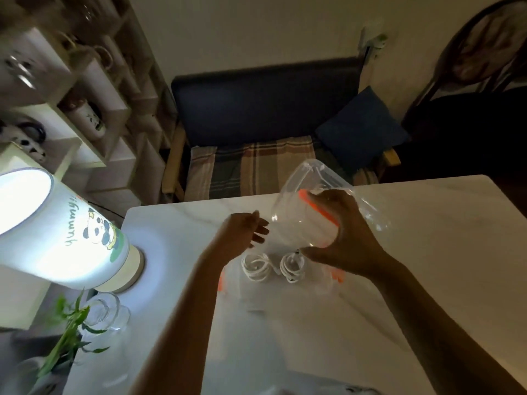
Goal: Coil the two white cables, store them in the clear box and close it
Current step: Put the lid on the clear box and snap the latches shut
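Head view: the right hand has its fingers closed around the clear box, lifted and tilted above the surface, its orange seal showing. The left hand hovers at its nine o'clock, fingers spread and empty. Both coiled white cables lie on the surface at the box's six o'clock, apparently on a clear lid with orange clips. Likely best: set the box level before loading the coils.

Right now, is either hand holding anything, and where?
The right hand holds the clear box, tilted, by its orange-edged rim. The left hand is open, holding nothing.
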